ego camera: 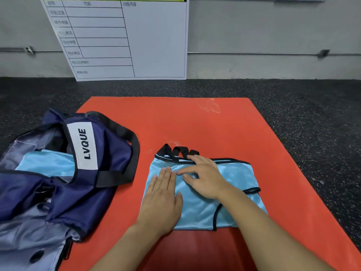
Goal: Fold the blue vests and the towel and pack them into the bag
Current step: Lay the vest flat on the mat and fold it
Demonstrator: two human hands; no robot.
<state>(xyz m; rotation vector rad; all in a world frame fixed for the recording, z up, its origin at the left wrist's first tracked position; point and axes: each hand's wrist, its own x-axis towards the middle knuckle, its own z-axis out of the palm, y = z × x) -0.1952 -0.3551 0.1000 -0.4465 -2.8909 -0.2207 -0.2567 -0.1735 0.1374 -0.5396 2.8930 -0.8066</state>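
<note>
Nearest the camera, 2 bare forearms reach forward over a red mat [195,118] that lies on a dark speckled floor [312,114]. The left hand [162,200] lies flat, palm down, on the left part of a folded light blue vest [234,177], its fingers [166,177] straight and close together, pressing the cloth. The right hand [205,177] rests on the vest's upper middle, just beside the left one; its fingers are loosely spread and slightly bent, fingertips touching the fabric, gripping nothing. The tips of the 2 hands nearly meet.

The vest sits on the near half of the mat, folded into a rough rectangle, with black piping along its edges and black straps [176,151] bunched at its far edge, just beyond the right hand's fingertips.

To the left, a navy bag [109,153] with a white label reading LVQUE lies partly on the mat and partly on the floor, its mouth open toward the camera. Inside it shows another piece of light blue fabric [46,161]. A black handle [127,133] loops over the bag's right side.

Farther back, a white board [156,40] printed with a ruled table leans against a grey wall [273,32], standing on the floor beyond the mat's far edge.
</note>
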